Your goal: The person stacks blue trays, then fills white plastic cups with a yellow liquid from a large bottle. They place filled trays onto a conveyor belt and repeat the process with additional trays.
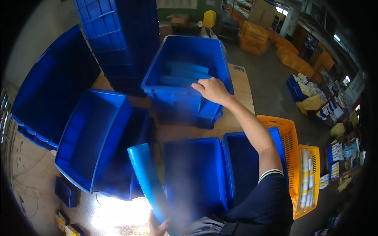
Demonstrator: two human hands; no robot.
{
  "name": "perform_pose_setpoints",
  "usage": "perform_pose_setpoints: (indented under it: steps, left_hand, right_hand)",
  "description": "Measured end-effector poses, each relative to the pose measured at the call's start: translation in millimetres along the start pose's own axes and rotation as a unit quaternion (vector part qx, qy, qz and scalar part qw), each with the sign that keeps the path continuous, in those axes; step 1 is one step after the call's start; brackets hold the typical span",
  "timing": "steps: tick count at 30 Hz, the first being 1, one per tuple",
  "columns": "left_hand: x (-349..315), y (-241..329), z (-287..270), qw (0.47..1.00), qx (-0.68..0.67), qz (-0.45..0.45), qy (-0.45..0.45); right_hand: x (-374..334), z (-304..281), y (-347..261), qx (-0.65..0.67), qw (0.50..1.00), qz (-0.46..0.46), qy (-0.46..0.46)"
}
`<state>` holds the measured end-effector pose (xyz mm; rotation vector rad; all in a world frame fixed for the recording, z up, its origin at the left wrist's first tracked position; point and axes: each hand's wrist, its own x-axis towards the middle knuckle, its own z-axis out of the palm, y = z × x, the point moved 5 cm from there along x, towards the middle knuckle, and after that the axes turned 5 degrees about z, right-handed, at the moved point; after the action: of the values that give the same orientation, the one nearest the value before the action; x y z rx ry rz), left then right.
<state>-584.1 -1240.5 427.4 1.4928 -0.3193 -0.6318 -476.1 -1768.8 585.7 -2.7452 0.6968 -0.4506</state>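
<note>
My left hand (pixel 157 227), at the lower edge, is closed around the lower end of a long blue stack of nested cups (pixel 142 171). The stack leans up and to the left, and its lower part is blurred. My right hand (pixel 214 90) is stretched forward over the near rim of a deep blue bin (pixel 177 93). Its thumb stands apart from the loosely bent fingers, with nothing seen between them; the fingertips are partly hidden. Inside that bin lie several blue stacks (pixel 185 70) like the one in my left hand, on their sides.
Two blue bins (pixel 193 177) (pixel 244 165) stand close in front of me. Other blue bins (pixel 92 137) and a tall bin stack (pixel 104 39) are at the left. Orange crates (pixel 289 145) line the right, one holding white and yellow rolls (pixel 306 177).
</note>
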Motion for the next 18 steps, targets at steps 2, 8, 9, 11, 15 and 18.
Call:
perform_pose_setpoints:
  steps: [2, 8, 9, 11, 15, 18]
  left_hand:
    - [21, 19, 14, 1.0, 0.011, -0.002, -0.012]
    - [51, 32, 39, 0.998, -0.018, -0.009, -0.06]
    - [51, 32, 40, 0.997, -0.015, 0.004, -0.077]
    - [45, 24, 39, 0.997, -0.01, -0.037, -0.064]
    - [28, 15, 35, 0.995, -0.019, -0.084, -0.049]
    - [16, 10, 31, 0.996, -0.03, -0.077, -0.039]
  right_hand:
    - [11, 6, 9, -0.003, 0.994, -0.001, -0.108]
    - [57, 68, 14, -0.193, 0.949, -0.088, -0.232]
    - [63, 82, 15, -0.225, 0.936, -0.089, -0.254]
    - [80, 97, 20, -0.183, 0.947, -0.053, -0.257]
    - [87, 122, 37, -0.114, 0.922, 0.02, -0.369]
    - [76, 110, 33, -0.105, 0.889, -0.006, -0.446]
